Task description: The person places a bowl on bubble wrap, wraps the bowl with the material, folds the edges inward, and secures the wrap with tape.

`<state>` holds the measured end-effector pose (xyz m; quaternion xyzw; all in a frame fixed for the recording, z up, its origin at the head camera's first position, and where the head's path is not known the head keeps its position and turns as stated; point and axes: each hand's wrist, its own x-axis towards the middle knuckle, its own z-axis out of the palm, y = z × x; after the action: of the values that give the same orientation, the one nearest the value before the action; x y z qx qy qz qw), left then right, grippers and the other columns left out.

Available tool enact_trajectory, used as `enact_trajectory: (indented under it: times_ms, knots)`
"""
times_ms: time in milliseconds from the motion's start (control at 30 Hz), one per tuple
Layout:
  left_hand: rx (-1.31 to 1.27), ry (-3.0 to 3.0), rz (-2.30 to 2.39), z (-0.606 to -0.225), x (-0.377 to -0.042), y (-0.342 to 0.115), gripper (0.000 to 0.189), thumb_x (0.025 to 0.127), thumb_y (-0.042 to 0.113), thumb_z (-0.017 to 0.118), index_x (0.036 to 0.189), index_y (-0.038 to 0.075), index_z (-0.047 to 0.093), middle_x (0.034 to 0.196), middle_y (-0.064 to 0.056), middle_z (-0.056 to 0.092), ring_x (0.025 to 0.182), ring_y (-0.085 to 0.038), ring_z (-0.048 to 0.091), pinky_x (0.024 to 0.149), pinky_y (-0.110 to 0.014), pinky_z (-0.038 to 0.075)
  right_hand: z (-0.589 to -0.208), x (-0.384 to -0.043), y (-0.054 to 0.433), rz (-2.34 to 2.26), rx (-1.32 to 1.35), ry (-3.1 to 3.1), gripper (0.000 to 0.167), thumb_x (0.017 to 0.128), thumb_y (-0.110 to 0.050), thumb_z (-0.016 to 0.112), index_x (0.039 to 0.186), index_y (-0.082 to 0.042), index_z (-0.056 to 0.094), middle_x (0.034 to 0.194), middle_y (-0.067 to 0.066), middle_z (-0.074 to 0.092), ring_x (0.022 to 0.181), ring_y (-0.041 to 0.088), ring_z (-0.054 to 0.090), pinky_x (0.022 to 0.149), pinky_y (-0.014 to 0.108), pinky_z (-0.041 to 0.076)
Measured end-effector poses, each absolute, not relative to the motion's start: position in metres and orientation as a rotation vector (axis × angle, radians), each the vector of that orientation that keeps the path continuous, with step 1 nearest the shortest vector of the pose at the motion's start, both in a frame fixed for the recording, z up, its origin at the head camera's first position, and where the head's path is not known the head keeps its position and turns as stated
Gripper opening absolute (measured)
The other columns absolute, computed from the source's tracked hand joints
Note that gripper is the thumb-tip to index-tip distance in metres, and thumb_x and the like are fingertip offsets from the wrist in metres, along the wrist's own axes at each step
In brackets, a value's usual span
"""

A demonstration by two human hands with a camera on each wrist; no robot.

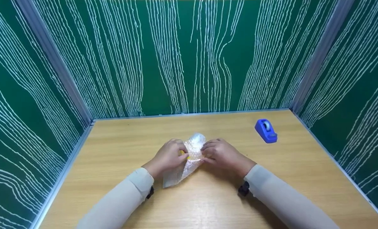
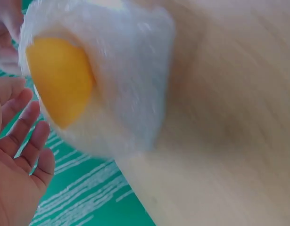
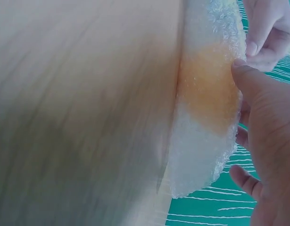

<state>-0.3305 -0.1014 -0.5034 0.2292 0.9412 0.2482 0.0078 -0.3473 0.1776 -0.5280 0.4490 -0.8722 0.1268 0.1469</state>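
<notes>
A sheet of clear bubble wrap [image 1: 195, 144] is folded about a smooth yellow object [image 2: 62, 82] in the middle of the table. The yellow object's kind is hidden by the wrap; its exposed side looks rounded, with a pointed lower end. From the left side, my left hand [image 1: 172, 155] pinches the wrap's edge between thumb and forefinger, the other fingers loosely bent. My right hand [image 3: 277, 122] grips the opposite edge, its thumb on the near face and fingers behind. Through the plastic the yellow shows as a blurred orange patch in the right wrist view.
A blue tape dispenser [image 1: 266, 131] with a roll of tape stands at the right rear of the wooden table [image 1: 119, 136]. Green panels [image 1: 163, 63] with wavy white lines enclose the back and both sides, joined by grey metal posts [image 1: 55, 60].
</notes>
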Motion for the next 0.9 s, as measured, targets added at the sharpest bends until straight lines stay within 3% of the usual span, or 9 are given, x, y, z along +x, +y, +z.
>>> enact_trajectory:
  times_ms: [233, 433, 600, 900]
  knots:
    - [0.797, 2.893, 0.807, -0.501, -0.327, -0.131, 0.017, 0.109, 0.023, 0.076, 0.114, 0.011, 0.087, 0.117, -0.005, 0.076, 0.127, -0.028, 0.07, 0.121, -0.049, 0.057, -0.528, -0.349, 0.179, 0.381, 1.328, -2.495, 0.019, 0.103, -0.03, 0.087, 0.108, -0.011, 0.089, 0.127, 0.005, 0.086, 0.13, 0.031, 0.077, 0.114, 0.059, 0.059]
    - [0.864, 2.805, 0.747, -0.508, -0.318, -0.149, 0.013, 0.109, 0.022, 0.077, 0.115, 0.014, 0.087, 0.109, 0.003, 0.077, 0.105, -0.018, 0.071, 0.104, -0.043, 0.065, -0.527, -0.35, 0.179, 0.413, 1.326, -2.51, 0.022, 0.103, -0.031, 0.087, 0.114, -0.012, 0.089, 0.13, 0.006, 0.085, 0.133, 0.032, 0.075, 0.119, 0.062, 0.057]
    - [0.902, 2.744, 0.665, -0.511, -0.313, -0.156, 0.014, 0.108, 0.019, 0.078, 0.117, 0.017, 0.088, 0.111, 0.005, 0.079, 0.104, -0.015, 0.071, 0.105, -0.041, 0.065, -0.527, -0.351, 0.182, 0.443, 1.315, -2.54, 0.025, 0.103, -0.03, 0.087, 0.122, -0.014, 0.088, 0.132, 0.005, 0.085, 0.136, 0.031, 0.074, 0.124, 0.062, 0.054]
    - [0.887, 2.633, 0.647, -0.512, -0.31, -0.165, 0.012, 0.102, 0.015, 0.086, 0.111, 0.021, 0.09, 0.11, 0.008, 0.083, 0.101, -0.01, 0.075, 0.105, -0.041, 0.066, -0.528, -0.355, 0.184, 0.46, 1.338, -2.552, 0.026, 0.104, -0.032, 0.086, 0.124, -0.016, 0.088, 0.134, 0.001, 0.084, 0.136, 0.026, 0.075, 0.123, 0.056, 0.056]
